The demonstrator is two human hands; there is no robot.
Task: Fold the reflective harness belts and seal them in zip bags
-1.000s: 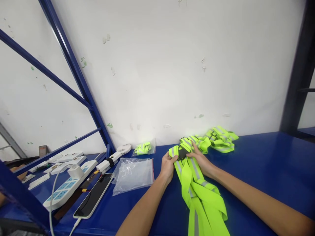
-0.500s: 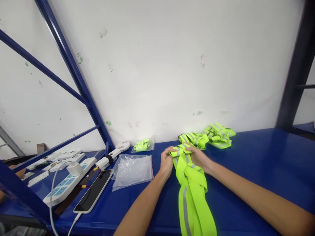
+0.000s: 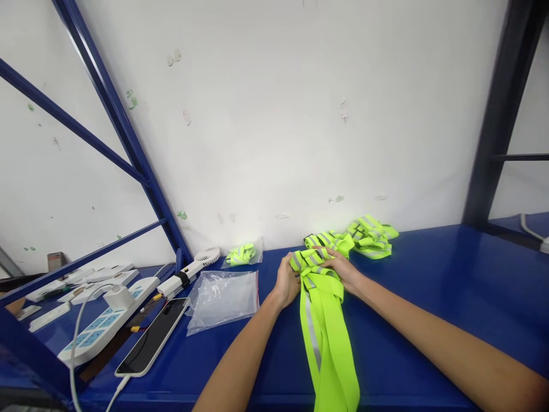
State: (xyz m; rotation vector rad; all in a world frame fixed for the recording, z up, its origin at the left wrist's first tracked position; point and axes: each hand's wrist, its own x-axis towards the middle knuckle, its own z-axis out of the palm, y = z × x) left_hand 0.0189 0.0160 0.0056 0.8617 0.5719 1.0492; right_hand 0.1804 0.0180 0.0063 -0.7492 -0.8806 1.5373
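A neon-yellow reflective strap (image 3: 328,337) with silver stripes is bunched at its far end between my two hands, while its long loose bands run toward me over the shelf's front edge. My left hand (image 3: 288,280) is closed on the left side of the bunch. From the right, my right hand (image 3: 343,269) grips the same bunch, its fingers partly over the folded bands. Just beyond my hands lie two more bundles of reflective straps, a nearer one (image 3: 332,240) and a farther one (image 3: 372,236), against the wall.
Clear plastic zip bags (image 3: 223,300) lie left of my hands, with a bagged strap (image 3: 241,254) behind them. A handheld fan (image 3: 208,257), a phone (image 3: 152,337) on a cable and a power strip (image 3: 109,320) sit farther left by the blue rack post (image 3: 150,183).
The folded part of the strap has grown wider between my hands, and the loose bands have shifted. The whole view has swung slightly to the right.
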